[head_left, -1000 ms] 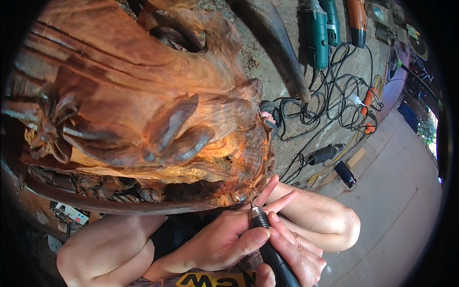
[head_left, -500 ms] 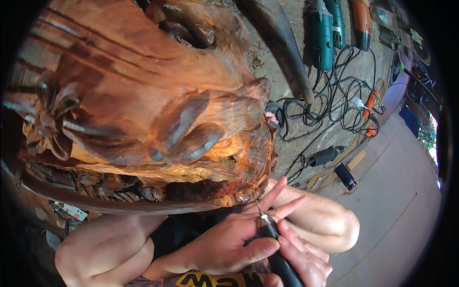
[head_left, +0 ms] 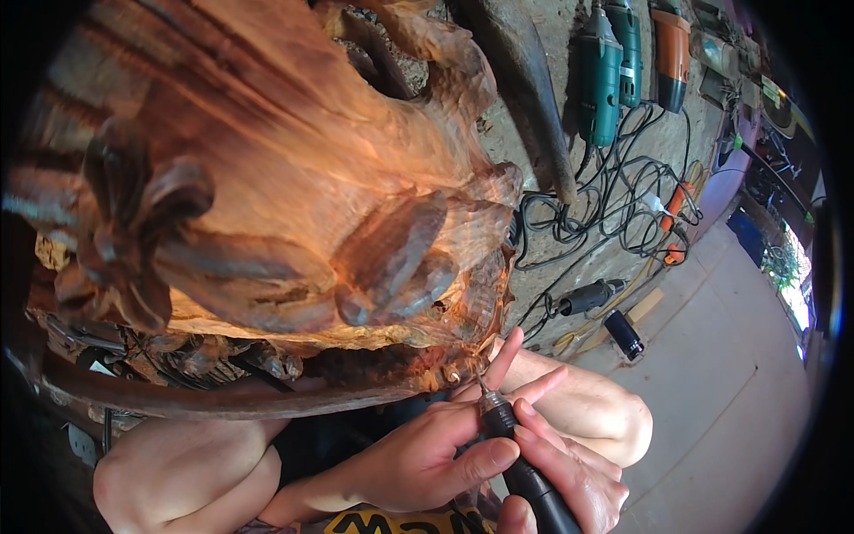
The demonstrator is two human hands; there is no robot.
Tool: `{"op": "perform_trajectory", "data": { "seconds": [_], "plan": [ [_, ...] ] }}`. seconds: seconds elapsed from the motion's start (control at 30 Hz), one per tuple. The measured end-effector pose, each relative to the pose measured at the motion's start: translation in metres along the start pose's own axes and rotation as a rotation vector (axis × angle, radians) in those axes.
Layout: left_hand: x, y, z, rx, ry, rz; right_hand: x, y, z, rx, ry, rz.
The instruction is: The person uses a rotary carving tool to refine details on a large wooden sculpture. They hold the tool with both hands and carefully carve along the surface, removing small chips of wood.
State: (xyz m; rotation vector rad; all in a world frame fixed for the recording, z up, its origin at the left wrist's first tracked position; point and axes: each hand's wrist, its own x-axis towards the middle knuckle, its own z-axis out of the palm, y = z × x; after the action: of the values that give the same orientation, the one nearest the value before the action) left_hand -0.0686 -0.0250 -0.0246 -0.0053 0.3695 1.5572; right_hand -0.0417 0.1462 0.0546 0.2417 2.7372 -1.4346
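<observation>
- Head view, tool: a slim black pen-shaped rotary carving handpiece (head_left: 520,463) runs from the lower edge of the picture up and to the left. Its thin metal bit points at the lower rim of the carving.
- Head view, workpiece: a large reddish-brown carved wooden sculpture (head_left: 285,178), with petal-like and finger-like lobes, fills the upper left. The bit tip sits at its lower right rim; whether it touches the wood cannot be told.
- Head view, left hand (head_left: 418,454): the fingers are curled and pressed together around the front of the handpiece. The thumb lies along the barrel, just below the collar. The handpiece sits between this thumb and the curled fingers.
- Head view, right hand (head_left: 560,467): it grips the barrel from the right side, lower down than the left hand. Two of its fingers (head_left: 538,387) are extended and spread, pointing up toward the carving rim, just beside the bit. The remaining fingers wrap the barrel.
- Head view, person: bare knees show below the carving, one at lower left, one just right of the hands.
- Head view, surroundings: two teal power tools (head_left: 605,71) and an orange power tool (head_left: 669,49) lie on the ground at upper right. A tangle of black cables (head_left: 614,205) lies below them, well apart from the hands. A small black cylindrical tool (head_left: 623,334) lies on the pale floor, near the right knee.
</observation>
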Motion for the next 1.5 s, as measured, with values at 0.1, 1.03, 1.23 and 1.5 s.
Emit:
{"op": "perform_trajectory", "data": {
  "seconds": [0.1,1.03,1.23,1.5],
  "plan": [
    [-0.002,-0.001,0.001,-0.052,0.009,-0.031,0.002,0.001,0.002,-0.004,0.004,0.005],
    [0.001,0.003,0.001,0.095,0.043,0.037,-0.009,-0.004,0.008,-0.036,0.035,0.047],
    [0.001,0.005,-0.003,0.194,-0.005,0.039,-0.01,-0.005,0.009,-0.039,0.05,0.066],
    [0.001,0.003,-0.001,0.274,-0.014,0.07,-0.016,-0.009,0.011,-0.077,0.075,0.123]
  ]
}}
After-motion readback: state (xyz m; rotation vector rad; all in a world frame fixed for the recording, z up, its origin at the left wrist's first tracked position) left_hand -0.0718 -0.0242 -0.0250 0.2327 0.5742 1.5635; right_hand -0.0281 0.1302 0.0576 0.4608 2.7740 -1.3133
